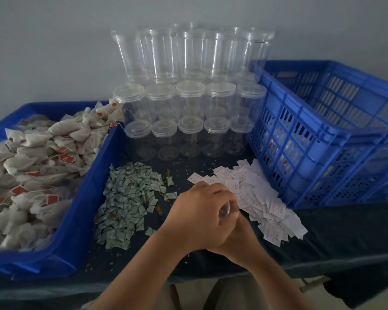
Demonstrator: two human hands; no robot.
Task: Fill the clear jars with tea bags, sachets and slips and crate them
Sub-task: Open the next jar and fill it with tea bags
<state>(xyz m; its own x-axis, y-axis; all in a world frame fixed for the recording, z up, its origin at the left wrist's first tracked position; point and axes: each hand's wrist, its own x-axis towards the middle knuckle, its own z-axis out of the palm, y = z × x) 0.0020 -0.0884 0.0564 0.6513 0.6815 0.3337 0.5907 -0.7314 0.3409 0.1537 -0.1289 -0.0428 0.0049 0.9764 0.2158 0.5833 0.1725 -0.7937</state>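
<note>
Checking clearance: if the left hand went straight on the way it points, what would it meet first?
The left hand, gripping a clear thing, would likely meet the white slips first, the blue crate beyond; depth is unclear.

wall (54, 41): plain pale gry | table (336, 233): w/ dark cloth cover | light: dim, even
</note>
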